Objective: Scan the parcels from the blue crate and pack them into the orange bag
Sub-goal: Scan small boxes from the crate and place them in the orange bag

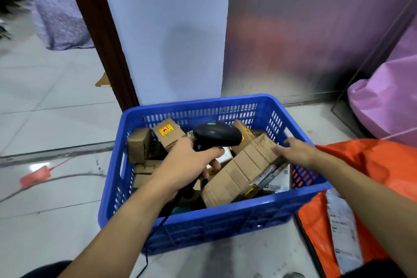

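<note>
From the head view, the scanner (216, 134) is gripped in the left hand (189, 160), fingers wrapped round its handle, its head held over the blue crate (225, 214). The right hand (295, 150) is laid with spread, fairly straight fingers on the upper end of a long box (243, 169); no pinch is made yet. A slip is likely if the box is lifted from that flat touch, since it is propped at a tilt on other parcels. The cable (155, 232) is draped over the near rim and could be snagged. A scan could be missed, as the white label is carried on the low end, turned from the scanner. The box is seen as brown, ribbed cardboard. The orange bag (383, 165) is just beside the crate, on the right.
</note>
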`<state>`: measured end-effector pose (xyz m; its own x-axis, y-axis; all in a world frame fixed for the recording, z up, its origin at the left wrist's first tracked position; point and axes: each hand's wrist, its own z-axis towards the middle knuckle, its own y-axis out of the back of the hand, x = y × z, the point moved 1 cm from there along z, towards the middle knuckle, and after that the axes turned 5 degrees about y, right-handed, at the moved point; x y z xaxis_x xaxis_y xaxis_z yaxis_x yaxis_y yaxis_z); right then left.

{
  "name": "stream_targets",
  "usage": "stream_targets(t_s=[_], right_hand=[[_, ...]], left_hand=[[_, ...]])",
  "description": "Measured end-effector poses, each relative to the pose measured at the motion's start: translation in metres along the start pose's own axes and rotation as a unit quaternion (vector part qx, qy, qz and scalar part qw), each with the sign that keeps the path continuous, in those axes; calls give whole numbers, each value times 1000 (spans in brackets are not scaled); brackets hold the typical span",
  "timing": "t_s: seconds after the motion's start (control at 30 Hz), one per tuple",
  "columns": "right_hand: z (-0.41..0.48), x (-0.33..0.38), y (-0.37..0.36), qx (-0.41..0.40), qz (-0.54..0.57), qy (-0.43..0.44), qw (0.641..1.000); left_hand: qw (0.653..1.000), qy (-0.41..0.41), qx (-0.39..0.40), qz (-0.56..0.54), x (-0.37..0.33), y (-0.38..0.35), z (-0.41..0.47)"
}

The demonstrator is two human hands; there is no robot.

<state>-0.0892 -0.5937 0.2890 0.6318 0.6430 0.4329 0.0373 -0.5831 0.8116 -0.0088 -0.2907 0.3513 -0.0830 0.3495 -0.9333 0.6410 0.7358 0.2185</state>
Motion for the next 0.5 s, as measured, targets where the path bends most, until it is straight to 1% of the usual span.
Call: stream_targets(t_s=[0.2,0.37,0.43,0.5], right_hand=[[18,-15,-15,39,50,-27,998],[8,-5,-12,77,85,-60,992],[7,3,-11,78,112,-56,989],[8,11,-10,51,122,-27,991]], left_hand=[[1000,-6,27,-6,-7,-8,3],[1000,15,14,-19,-6,-9,9],[1000,18,11,-9,-4,-8,11],[1000,20,4,16,-1,-8,12]])
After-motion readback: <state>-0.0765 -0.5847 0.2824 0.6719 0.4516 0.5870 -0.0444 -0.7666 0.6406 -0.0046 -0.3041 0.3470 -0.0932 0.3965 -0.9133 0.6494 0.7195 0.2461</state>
